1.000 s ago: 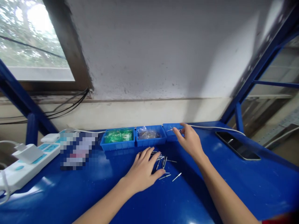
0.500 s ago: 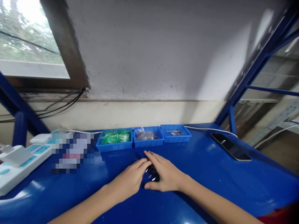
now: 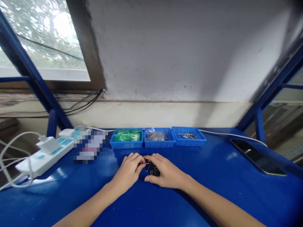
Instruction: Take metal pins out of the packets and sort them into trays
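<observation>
A small heap of thin metal pins (image 3: pixel 153 168) lies on the blue table (image 3: pixel 213 189), just in front of three blue trays. My left hand (image 3: pixel 129 171) and my right hand (image 3: pixel 167 172) meet over the heap, fingers curled inward and cupped around the pins from both sides. Most of the pins are hidden under my fingers. The left tray (image 3: pixel 127 139) holds green parts, the middle tray (image 3: pixel 159 138) a clear plastic bag, and the right tray (image 3: pixel 188 136) several loose metal pins.
A white power strip (image 3: pixel 44 154) with a plugged charger and cables sits at the left. A blurred-out patch (image 3: pixel 90 146) lies next to it. A dark phone (image 3: pixel 258 156) with a white cable rests at the right. A wall and window stand behind.
My right hand came back from the right tray to the table. Both hands closed in on the scattered pins and gathered them into a heap between them. The view shifted slightly.
</observation>
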`<state>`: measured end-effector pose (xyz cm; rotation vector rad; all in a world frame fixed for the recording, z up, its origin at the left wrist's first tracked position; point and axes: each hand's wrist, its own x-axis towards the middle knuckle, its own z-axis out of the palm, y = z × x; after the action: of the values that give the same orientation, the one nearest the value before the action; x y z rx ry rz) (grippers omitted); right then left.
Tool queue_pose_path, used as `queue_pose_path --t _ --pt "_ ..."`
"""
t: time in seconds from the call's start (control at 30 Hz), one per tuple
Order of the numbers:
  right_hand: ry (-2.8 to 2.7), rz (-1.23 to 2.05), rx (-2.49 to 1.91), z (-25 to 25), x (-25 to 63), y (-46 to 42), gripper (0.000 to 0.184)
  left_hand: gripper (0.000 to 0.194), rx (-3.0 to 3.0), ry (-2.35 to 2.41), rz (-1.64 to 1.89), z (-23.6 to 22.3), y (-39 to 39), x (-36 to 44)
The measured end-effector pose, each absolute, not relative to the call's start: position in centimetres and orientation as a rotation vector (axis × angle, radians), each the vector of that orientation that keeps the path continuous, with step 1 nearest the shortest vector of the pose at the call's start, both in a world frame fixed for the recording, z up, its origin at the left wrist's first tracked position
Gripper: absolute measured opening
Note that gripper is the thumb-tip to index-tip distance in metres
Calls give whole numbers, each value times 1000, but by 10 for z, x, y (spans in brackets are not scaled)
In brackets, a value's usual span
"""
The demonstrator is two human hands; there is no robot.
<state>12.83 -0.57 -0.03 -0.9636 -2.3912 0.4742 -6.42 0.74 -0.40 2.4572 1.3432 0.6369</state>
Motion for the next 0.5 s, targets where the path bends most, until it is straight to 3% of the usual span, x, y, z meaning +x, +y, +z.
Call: queue_pose_path --t 0.23,0.5 --pt "-2240 261 -892 -2 133 -7 17 6 2226 1141 843 -2 6 -65" --pt "-2371 24 -861 4 127 -12 12 5 2208 1038 861 0 0 -68"
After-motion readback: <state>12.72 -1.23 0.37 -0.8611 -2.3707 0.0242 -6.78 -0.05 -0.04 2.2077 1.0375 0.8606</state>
